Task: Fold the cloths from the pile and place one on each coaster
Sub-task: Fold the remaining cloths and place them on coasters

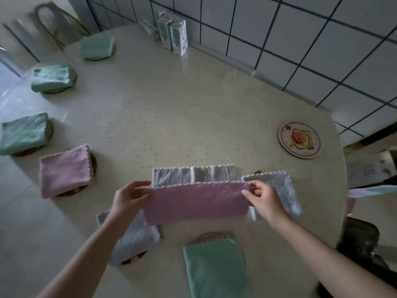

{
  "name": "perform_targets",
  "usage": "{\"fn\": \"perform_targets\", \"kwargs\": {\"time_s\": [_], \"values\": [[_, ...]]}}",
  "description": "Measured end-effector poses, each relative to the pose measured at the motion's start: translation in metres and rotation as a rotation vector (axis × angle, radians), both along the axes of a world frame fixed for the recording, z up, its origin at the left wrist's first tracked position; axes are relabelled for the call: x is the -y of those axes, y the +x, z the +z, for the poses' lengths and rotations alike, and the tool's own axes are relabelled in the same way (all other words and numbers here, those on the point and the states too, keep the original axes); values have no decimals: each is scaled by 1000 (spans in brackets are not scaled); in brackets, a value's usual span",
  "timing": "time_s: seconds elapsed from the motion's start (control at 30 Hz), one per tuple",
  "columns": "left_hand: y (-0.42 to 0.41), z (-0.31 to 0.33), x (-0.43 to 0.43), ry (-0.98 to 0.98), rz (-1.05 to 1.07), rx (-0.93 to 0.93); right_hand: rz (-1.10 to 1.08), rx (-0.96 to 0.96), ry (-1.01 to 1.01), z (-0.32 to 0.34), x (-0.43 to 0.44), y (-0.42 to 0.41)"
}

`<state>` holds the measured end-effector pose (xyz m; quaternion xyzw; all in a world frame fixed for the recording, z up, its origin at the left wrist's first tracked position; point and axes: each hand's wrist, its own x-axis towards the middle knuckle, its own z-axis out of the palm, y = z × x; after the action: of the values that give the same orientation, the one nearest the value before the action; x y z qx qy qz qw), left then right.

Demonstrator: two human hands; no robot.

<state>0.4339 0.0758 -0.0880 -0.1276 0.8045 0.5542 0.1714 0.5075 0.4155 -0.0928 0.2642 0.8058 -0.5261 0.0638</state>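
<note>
A pink cloth, folded into a long strip, is stretched between my hands above the table. My left hand pinches its left end and my right hand pinches its right end. Behind it a grey cloth lies flat on the table. Folded cloths cover coasters around the table edge: three green ones, a pink one, a grey one, a green one and a grey one. One round coaster with a cartoon picture lies bare at the right.
The round beige table stands against a white tiled wall. Small cartons stand at its far edge. A chair back shows at the far left and a dark object sits low at the right.
</note>
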Motion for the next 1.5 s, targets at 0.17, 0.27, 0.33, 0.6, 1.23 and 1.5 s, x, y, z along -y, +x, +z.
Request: {"fn": "perform_targets", "kwargs": {"time_s": [0.17, 0.27, 0.33, 0.6, 1.23, 1.5], "values": [[-32, -16, -14, -8, 177, 43, -110, 58, 134, -14, 8, -41], [-47, -29, -20, -30, 202, 53, -106, 83, 165, -23, 11, -60], [-55, -37, -22, -51, 204, 51, -102, 92, 183, -29, 11, -70], [-67, -48, -24, -276, 23, -33, -120, 165, 301, -44, 7, -80], [-62, -42, -44, -539, 113, -154, -127, 166, 394, -25, 8, -85], [32, -34, -70, -624, -456, -591, 538, -131, 571, -22, 41, -9]]}}
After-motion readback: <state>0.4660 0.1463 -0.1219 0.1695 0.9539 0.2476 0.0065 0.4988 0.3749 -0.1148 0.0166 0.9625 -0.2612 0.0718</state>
